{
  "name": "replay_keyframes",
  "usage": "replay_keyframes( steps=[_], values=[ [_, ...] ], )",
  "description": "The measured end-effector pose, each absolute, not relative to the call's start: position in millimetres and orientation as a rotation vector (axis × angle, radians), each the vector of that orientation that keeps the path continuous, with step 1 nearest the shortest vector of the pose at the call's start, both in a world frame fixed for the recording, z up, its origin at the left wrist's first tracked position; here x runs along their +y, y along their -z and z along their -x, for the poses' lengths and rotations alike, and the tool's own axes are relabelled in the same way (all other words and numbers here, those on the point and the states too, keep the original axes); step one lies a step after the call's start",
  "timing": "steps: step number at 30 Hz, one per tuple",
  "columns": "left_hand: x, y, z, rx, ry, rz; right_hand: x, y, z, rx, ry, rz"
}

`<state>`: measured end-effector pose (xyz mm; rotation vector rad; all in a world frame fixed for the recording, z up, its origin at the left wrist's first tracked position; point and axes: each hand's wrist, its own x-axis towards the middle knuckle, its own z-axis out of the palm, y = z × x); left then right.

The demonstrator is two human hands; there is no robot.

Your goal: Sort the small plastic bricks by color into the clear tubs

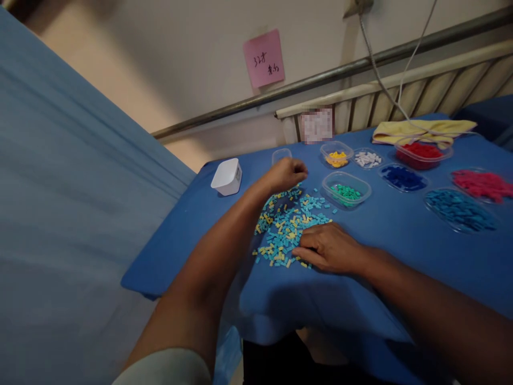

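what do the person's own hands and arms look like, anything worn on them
The left hand and right hand wear no gloves, and no watch or bracelet shows. The left arm is bare up to a plain, pale grey-green sleeve with a curved edge. The right arm is bare as far as it shows.

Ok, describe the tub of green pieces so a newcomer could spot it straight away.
On the blue table, find the right hand at the blue and yellow pile. Just beyond that hand sits a clear plastic tub. Its green pieces set it apart: its neighbours hold yellow pieces, white pieces and dark blue pieces.
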<state>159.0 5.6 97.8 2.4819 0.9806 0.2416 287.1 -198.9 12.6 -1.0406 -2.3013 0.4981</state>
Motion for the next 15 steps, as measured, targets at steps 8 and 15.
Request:
replay_keyframes(
  steps=[8,15],
  values=[
    [5,-80,-55,1.398,0.212,-2.544,-199,-11,-284,-2.295,-0.499,1.069],
    [-11,-73,-70,1.292,0.260,-2.656,-199,-10,-286,-2.287,-0.499,1.050]
  ],
)
